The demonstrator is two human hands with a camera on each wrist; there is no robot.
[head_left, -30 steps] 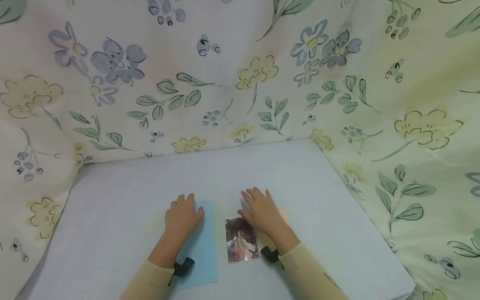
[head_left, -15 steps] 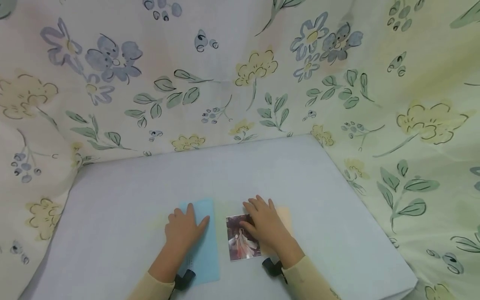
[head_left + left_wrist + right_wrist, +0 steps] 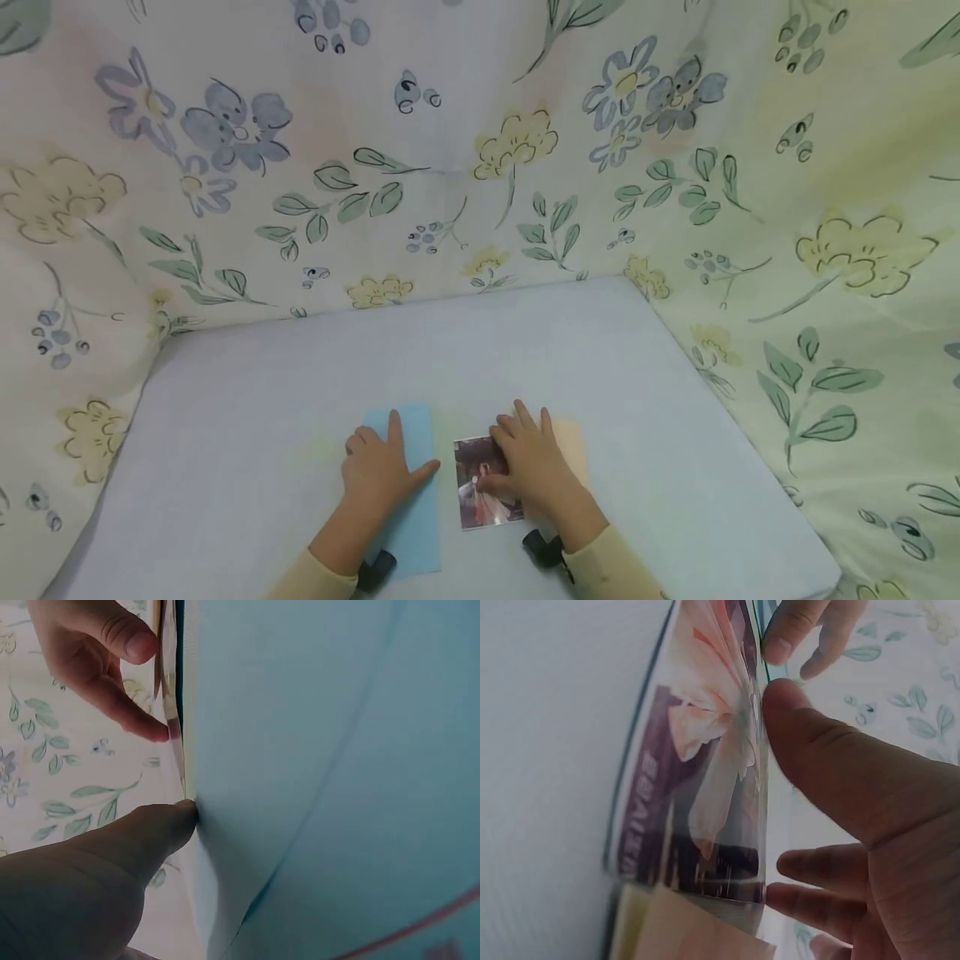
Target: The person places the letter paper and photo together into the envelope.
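My left hand [image 3: 377, 473] lies on a light blue rectangular paper [image 3: 420, 529], fingers spread and thumb reaching its right edge. In the left wrist view, that thumb touches the edge of the blue paper [image 3: 322, 750], which shows a diagonal line like a fold or flap. To the right, a glossy photo card [image 3: 471, 510] of a figure in a pale flowing dress lies flat. The thumb of my right hand [image 3: 538, 465] extends over the card, its other fingers loosely stretched. Partly beneath that hand is a peach paper piece [image 3: 573, 454].
All the papers lie on a white-covered table [image 3: 262, 417]. Floral cloth [image 3: 450, 192] rises behind it and along both sides. A black wrist camera [image 3: 543, 550] sits at the right cuff. In the right wrist view, a yellowish edge [image 3: 630, 915] shows beside the peach paper.
My left hand has shifted right and nearer on the blue paper, its thumb now at the right edge. My right hand has slid nearer, bringing its thumb over the photo card.
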